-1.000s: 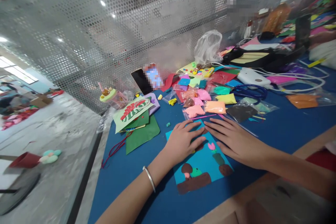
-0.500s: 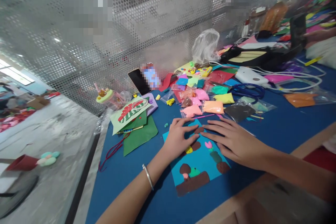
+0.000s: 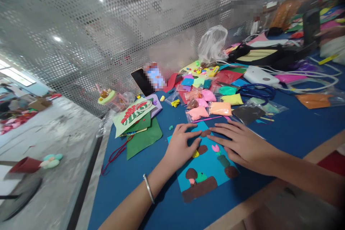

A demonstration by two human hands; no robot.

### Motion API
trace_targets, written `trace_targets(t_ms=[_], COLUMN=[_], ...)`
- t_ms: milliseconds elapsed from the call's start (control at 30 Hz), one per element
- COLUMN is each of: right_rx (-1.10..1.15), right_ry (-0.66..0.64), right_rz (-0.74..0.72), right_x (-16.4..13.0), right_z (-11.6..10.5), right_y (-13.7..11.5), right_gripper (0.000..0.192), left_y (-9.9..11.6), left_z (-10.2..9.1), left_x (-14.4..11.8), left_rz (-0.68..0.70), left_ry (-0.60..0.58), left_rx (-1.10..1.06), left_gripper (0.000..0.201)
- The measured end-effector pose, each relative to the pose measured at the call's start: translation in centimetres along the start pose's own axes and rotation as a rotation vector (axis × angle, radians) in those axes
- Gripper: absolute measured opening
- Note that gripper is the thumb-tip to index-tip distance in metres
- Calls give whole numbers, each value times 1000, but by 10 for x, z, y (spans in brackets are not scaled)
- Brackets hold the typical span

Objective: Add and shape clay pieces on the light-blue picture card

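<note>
A light-blue sheet (image 3: 208,163) lies on the dark-blue table, with flat clay shapes stuck on it. My left hand (image 3: 181,147) rests over its upper left, fingers spread. From the right, my right hand (image 3: 245,145) reaches over the upper right part with its fingers stretched out. Between the fingertips of both hands is a small brown clay patch (image 3: 205,133); whether they press on it I cannot tell. Below are another brown patch (image 3: 202,149), a yellow piece (image 3: 195,154) partly under my left thumb, a pink tulip shape (image 3: 215,148), a brown mushroom cap (image 3: 191,173) and a brown strip (image 3: 199,189).
Several small clay bags, one orange (image 3: 220,108), lie beyond the sheet. Green papers (image 3: 145,140) and a watermelon picture (image 3: 136,112) sit to the left. A phone (image 3: 142,82) leans on the perforated metal panel (image 3: 113,43). A white power bank (image 3: 261,76) and cables lie back right.
My left hand has drawn slightly to the left, its thumb pulling back from the brown patch. The right hand stays nearly in place. The view has shifted a little.
</note>
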State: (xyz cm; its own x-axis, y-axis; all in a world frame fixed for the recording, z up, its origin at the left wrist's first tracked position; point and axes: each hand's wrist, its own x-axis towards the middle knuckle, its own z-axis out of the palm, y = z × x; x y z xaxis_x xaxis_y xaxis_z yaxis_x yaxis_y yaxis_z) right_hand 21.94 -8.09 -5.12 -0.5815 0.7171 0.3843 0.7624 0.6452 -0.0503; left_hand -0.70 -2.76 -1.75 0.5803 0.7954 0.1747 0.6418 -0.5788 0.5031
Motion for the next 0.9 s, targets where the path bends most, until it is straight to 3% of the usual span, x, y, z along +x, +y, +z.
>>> trace_targets(t_ms=[200, 300, 433, 633, 733, 900], right_rx=[-27, -17, 31, 135, 199, 240], right_ry=[-14, -65, -164, -240, -218, -48], right_rz=[-8, -16, -47, -5, 25, 161], right_x=[0, 2, 6, 8, 7, 5], right_z=[3, 3, 1, -2, -4, -12], right_y=[0, 0, -1, 1, 1, 5], right_gripper=[53, 57, 57, 57, 59, 53], left_y=[4, 8, 12, 11, 11, 16], left_z=[-4, -9, -14, -20, -21, -19], left_x=[-5, -9, -15, -14, -12, -14], left_rz=[66, 179, 195, 179, 153, 167], left_ry=[-19, -159, -348, -425, -393, -371], left_rx=[69, 197, 292, 282, 281, 305], left_gripper=[31, 43, 66, 65, 62, 61])
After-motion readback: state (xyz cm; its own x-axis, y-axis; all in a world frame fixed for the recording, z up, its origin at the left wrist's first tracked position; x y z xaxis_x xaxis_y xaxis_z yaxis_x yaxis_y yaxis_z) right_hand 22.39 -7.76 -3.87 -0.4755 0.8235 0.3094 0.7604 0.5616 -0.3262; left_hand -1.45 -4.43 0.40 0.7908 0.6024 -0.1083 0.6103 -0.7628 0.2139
